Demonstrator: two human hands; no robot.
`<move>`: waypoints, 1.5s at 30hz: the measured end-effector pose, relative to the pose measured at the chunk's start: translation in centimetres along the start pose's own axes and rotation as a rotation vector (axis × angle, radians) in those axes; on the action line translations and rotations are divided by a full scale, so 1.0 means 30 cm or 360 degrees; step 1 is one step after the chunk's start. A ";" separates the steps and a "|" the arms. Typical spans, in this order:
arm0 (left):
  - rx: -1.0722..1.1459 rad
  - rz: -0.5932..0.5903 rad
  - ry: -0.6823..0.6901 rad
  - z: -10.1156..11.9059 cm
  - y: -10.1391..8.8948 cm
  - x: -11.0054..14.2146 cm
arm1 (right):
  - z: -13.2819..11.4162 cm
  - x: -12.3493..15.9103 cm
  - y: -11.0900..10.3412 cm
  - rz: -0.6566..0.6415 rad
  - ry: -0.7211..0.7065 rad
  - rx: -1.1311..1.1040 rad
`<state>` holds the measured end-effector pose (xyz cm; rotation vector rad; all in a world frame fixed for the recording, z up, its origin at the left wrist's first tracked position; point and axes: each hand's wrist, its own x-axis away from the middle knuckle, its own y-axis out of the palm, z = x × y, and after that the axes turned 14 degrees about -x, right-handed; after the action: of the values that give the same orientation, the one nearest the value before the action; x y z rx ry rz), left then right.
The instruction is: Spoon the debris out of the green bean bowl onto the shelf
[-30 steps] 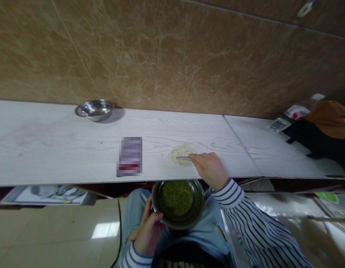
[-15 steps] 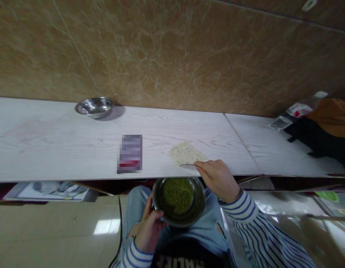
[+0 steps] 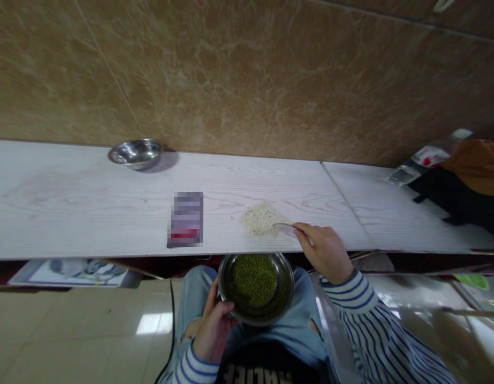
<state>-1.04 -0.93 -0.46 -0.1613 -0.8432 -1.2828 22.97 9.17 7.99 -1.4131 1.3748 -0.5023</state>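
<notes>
My left hand [image 3: 215, 325] grips the rim of a steel bowl [image 3: 286, 298] at its left side, below the counter's front edge and over my lap. Small green mung beans [image 3: 255, 280] fill the bottom of that bowl. In my right hand [image 3: 325, 250] is a thin metal spoon [image 3: 285, 226], held by the end between thumb and fingers. Its tip lies at the right side of a flat heap of pale, rice-like grains [image 3: 263, 220] with a few darker specks. The heap lies on the white counter near its front edge.
A second steel bowl [image 3: 137, 154] stands at the back left by the wall. A blurred-out flat rectangular object [image 3: 186, 218] lies left of the grains. At the right are a plastic bottle [image 3: 431, 157] and a black and brown bag-like item [image 3: 471, 181].
My right hand has moved right and slightly away from me, taking the spoon from the heap's front edge to its right side. The left hand and bowl stay put.
</notes>
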 end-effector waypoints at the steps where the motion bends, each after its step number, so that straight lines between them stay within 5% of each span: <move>1: 0.0001 0.0000 0.0000 -0.001 0.001 0.000 | -0.001 -0.002 0.002 0.0000 0.0021 0.0000; 27: -0.0029 -0.0082 0.0001 -0.012 0.009 0.000 | -0.053 0.052 -0.009 -0.0181 0.0025 -0.0183; 35: -0.0037 -0.0065 -0.0010 -0.008 0.011 0.004 | -0.005 0.031 -0.003 -0.0091 0.0104 -0.0130; 45: -0.0062 -0.0071 0.0001 -0.020 -0.006 -0.006 | -0.055 0.036 -0.001 -0.0085 0.0051 -0.0197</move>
<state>-0.92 -1.18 -1.06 -0.1739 -0.8254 -1.3419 21.86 7.57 8.21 -1.5514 1.4168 -0.4831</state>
